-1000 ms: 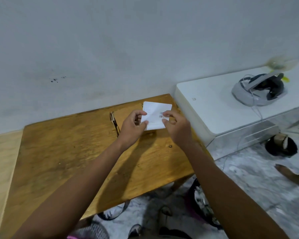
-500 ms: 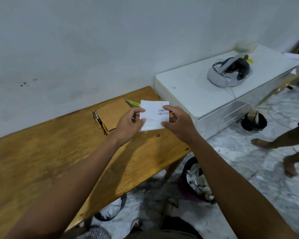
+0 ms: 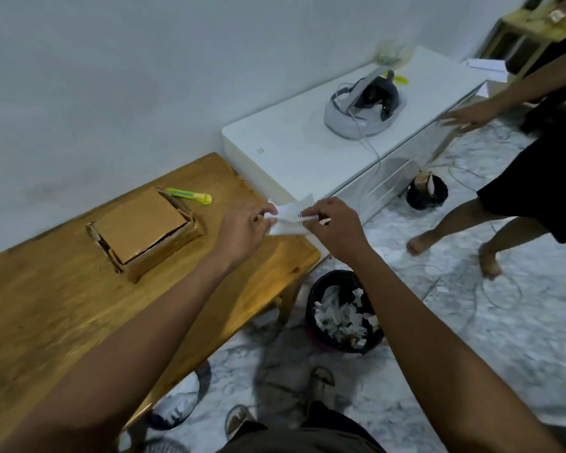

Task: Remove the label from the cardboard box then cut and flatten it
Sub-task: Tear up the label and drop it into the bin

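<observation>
A white paper label (image 3: 290, 214) with a barcode is pinched between my left hand (image 3: 242, 228) and my right hand (image 3: 335, 228), held folded over the right end of the wooden table (image 3: 62, 308). The flat brown cardboard box (image 3: 144, 232) lies on the table to the left of my hands, its top bare and its flaps loose. A yellow-green utility knife (image 3: 190, 195) rests just behind the box.
A black bin (image 3: 342, 313) full of paper scraps stands on the marble floor below my hands. A white cabinet (image 3: 294, 152) with a headset (image 3: 365, 106) is to the right. Another person (image 3: 520, 178) stands barefoot at the right, reaching toward the cabinet. Cables lie on the floor.
My view has swung right and down, bringing the box, knife and bin into sight. The label has gone from flat to folded between my hands. The other person has stepped closer.
</observation>
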